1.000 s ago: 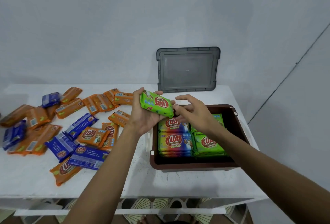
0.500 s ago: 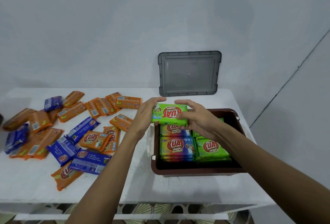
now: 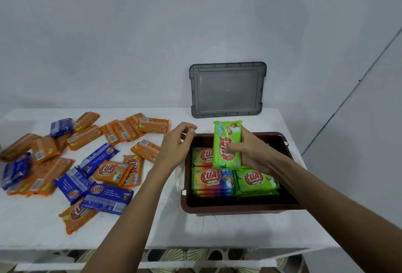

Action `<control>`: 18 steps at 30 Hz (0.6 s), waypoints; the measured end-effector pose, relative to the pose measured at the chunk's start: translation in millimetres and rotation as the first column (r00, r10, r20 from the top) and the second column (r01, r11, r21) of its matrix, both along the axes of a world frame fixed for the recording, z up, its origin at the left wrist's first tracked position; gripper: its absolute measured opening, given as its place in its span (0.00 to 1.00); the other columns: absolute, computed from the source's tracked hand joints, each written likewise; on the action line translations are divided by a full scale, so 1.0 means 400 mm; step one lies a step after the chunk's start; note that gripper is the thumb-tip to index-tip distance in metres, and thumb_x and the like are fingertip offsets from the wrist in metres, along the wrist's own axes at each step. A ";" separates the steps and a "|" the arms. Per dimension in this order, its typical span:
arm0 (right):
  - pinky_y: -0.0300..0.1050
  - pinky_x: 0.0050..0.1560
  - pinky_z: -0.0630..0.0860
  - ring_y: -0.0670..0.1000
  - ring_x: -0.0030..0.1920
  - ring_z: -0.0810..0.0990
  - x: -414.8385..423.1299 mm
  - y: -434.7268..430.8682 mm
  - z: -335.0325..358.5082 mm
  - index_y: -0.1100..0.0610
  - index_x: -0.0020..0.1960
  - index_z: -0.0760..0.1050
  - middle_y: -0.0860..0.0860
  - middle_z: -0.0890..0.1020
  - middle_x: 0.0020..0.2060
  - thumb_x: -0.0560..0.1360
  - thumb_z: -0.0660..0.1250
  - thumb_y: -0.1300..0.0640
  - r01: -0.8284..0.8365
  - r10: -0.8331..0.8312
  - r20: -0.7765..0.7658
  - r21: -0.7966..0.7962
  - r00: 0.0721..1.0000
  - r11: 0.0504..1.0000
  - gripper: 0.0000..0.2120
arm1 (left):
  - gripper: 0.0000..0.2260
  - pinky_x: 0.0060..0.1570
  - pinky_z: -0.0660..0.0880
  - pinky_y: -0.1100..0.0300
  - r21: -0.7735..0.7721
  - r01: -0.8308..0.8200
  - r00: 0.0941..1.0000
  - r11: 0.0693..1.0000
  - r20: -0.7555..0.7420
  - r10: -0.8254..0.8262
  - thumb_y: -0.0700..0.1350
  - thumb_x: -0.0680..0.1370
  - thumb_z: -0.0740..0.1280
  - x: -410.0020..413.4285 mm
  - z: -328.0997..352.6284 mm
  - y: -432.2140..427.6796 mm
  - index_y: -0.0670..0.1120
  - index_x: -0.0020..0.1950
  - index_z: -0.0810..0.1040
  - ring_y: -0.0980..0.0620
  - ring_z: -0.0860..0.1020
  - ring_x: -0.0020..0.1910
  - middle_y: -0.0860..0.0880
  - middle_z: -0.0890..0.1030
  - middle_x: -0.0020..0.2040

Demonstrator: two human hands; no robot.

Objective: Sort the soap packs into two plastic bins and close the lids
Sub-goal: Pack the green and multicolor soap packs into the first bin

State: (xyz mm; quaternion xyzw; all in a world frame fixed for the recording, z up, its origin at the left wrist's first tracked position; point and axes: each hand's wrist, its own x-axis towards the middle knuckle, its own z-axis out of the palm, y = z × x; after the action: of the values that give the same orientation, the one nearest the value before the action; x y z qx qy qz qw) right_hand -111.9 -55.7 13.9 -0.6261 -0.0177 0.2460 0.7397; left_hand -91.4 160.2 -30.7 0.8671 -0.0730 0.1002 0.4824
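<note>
My right hand (image 3: 248, 153) grips a green soap pack (image 3: 226, 138), turned upright, above the back of the brown bin (image 3: 235, 208). Inside the bin lie a rainbow-coloured pack (image 3: 212, 179) and a green pack (image 3: 256, 180) on stacks. My left hand (image 3: 176, 148) hovers at the bin's left rim, fingers loosely apart, holding nothing. Several orange packs (image 3: 113, 172) and blue packs (image 3: 106, 197) lie scattered on the white table (image 3: 152, 229) to the left.
A grey bin lid (image 3: 227, 90) leans upright against the wall behind the bin. The table's front edge is close to me, with a patterned floor below. A wall corner runs along the right.
The green pack passed from both hands into my right hand alone and turned from lying sideways to upright. My left hand let go and drew back to the left.
</note>
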 end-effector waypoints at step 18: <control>0.50 0.43 0.83 0.50 0.51 0.84 -0.084 -0.201 -0.024 0.50 0.55 0.79 0.50 0.82 0.53 0.76 0.71 0.59 0.114 0.076 0.374 -0.459 0.924 0.881 0.09 | 0.07 0.49 0.71 0.60 0.407 -0.061 0.980 0.912 0.199 -0.023 0.40 0.80 0.62 -0.034 -0.054 -0.022 0.46 0.53 0.79 0.52 0.74 0.51 0.49 0.77 0.51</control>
State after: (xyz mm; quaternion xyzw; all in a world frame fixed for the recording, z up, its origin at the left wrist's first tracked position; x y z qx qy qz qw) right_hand -145.5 -136.1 4.3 -0.8232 -0.0943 0.1088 0.5492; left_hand -105.0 151.5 -52.4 0.9353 -0.1320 0.1738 0.2787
